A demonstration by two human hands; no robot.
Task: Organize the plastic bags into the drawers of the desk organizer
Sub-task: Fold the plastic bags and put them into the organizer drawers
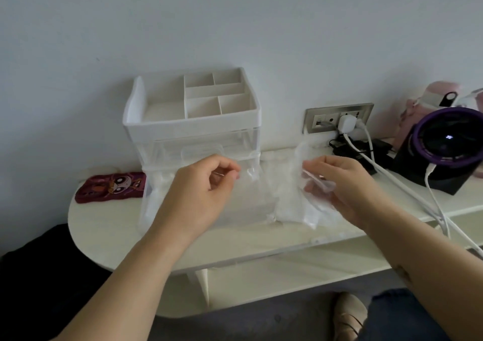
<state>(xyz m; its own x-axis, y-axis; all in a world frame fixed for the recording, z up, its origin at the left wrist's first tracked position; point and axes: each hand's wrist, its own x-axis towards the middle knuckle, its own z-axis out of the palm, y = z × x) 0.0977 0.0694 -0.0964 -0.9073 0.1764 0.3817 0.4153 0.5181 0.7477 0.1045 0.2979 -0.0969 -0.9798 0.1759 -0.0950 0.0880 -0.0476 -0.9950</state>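
Observation:
A white desk organizer (pixel 193 129) with open compartments on top and clear drawers stands on the white table (pixel 109 236) against the wall. Its lower drawer (pixel 156 197) is pulled out toward me. My left hand (pixel 201 186) hovers over that drawer with fingers curled; whether it pinches clear plastic is unclear. My right hand (pixel 339 183) holds a crumpled clear plastic bag (pixel 316 183). A pile of clear and white plastic bags (pixel 290 204) lies on the table between the drawer and my right hand.
A dark red phone case (pixel 109 186) with a cartoon face lies left of the organizer. A wall socket (pixel 337 118) with a white plug and cables (pixel 407 183) is at the right, beside a black-purple round device (pixel 444 147) and a pink bottle (pixel 428 100). My foot (pixel 347 314) shows below.

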